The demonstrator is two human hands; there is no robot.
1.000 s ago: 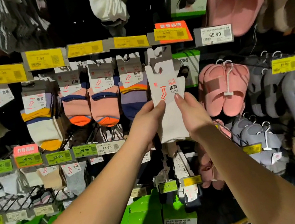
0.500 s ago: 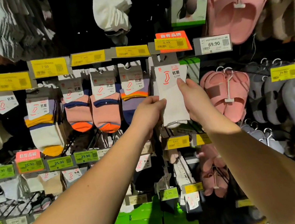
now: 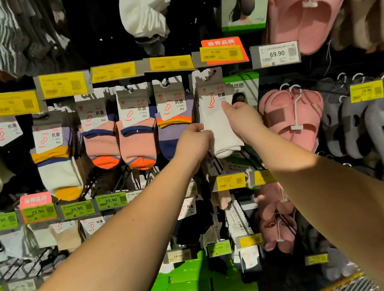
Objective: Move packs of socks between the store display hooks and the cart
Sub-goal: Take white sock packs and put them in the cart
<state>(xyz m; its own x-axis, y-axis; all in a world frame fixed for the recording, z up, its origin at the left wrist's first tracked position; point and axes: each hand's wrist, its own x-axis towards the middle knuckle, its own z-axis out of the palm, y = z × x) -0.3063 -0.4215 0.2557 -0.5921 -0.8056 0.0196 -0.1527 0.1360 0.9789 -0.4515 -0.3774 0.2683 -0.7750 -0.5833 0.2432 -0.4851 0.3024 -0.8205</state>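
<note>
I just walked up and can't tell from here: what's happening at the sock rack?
A person is holding a white sock pack with both hands up at the display. The left hand grips its left edge and the right hand holds its right side, thumb on the label. The pack's card top sits at a hook under the orange tag, beside the row of coloured socks. A yellow cart edge shows at the bottom right.
</note>
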